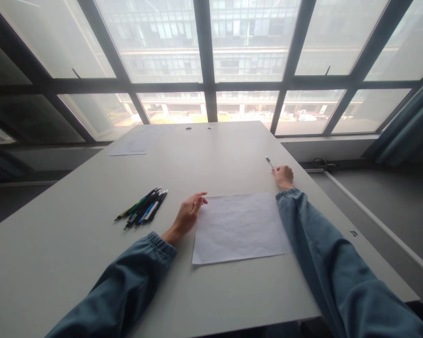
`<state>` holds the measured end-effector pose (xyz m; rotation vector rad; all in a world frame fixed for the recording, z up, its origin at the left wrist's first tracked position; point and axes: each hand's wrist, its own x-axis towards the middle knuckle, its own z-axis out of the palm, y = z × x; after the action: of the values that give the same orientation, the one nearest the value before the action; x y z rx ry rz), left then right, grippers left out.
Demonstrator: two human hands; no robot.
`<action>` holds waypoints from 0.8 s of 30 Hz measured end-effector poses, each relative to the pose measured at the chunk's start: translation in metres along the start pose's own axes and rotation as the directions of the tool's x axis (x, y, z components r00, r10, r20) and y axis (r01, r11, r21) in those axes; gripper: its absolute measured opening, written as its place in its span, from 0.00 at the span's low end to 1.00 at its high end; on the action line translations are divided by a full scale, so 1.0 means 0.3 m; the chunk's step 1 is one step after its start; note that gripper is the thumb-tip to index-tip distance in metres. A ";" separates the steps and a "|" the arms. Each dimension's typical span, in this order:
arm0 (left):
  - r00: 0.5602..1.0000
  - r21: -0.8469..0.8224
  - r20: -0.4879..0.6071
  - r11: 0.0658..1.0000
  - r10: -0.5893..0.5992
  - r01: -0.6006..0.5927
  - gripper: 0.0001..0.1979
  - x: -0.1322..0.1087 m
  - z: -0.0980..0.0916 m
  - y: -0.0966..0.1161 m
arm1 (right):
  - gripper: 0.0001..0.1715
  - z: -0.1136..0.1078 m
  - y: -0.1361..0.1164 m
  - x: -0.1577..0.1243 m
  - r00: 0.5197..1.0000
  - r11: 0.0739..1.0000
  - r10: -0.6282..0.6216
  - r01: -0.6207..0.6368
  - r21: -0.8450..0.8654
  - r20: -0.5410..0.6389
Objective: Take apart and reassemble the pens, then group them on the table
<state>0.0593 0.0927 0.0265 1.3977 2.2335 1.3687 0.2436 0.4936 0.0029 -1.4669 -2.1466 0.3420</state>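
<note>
A white sheet of paper [241,230] lies flat on the table in front of me. At its top left corner rests my left hand [190,210], fingers stretched out and holding nothing. Beyond the sheet's top right corner, my right hand [284,177] is closed on a pen [270,162]. The pen's far end points forward and left; the rest of it is hidden in the fingers. Left of my left hand, a pile of several pens [143,209] lies on the table, in black, green, blue and white.
Other paper sheets [136,141] lie at the table's far left. The white table [74,244] reaches toward a large framed window [207,56]. Its right edge runs close by my right arm, with a grey floor [391,197] beyond. Curtains [405,126] hang at the right.
</note>
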 end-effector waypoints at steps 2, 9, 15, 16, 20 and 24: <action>1.000 0.002 -0.006 1.000 0.001 -0.001 0.26 -0.003 -0.003 0.004 | 0.17 -0.008 0.002 -0.005 1.000 1.000 -0.007 0.007 0.005 0.000; 0.999 0.057 -0.044 0.998 0.032 -0.029 0.23 -0.018 -0.012 0.028 | 0.21 0.010 0.034 0.003 0.999 0.998 -0.003 0.006 0.060 -0.051; 0.981 0.222 -0.108 0.966 0.162 -0.135 0.14 -0.012 -0.061 0.043 | 0.23 0.029 0.061 0.013 0.993 0.994 -0.038 0.049 0.095 -0.113; 0.976 0.256 -0.125 0.956 0.179 -0.142 0.13 -0.006 -0.083 0.044 | 0.23 0.028 0.059 0.012 0.990 0.993 -0.049 0.063 0.102 -0.131; 0.957 0.399 -0.248 0.916 0.150 -0.040 0.12 0.029 -0.219 0.015 | 0.21 0.019 0.033 -0.006 0.975 0.985 -0.080 0.110 0.135 -0.207; 0.916 0.518 -0.394 0.805 -0.077 0.290 0.10 0.038 -0.391 -0.070 | 0.20 0.009 -0.004 -0.030 0.965 0.981 -0.094 0.131 0.140 -0.245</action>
<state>-0.0258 0.0275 0.0799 1.0673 3.1190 0.9807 0.2438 0.4851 -0.0013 -1.2269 -1.9558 0.2706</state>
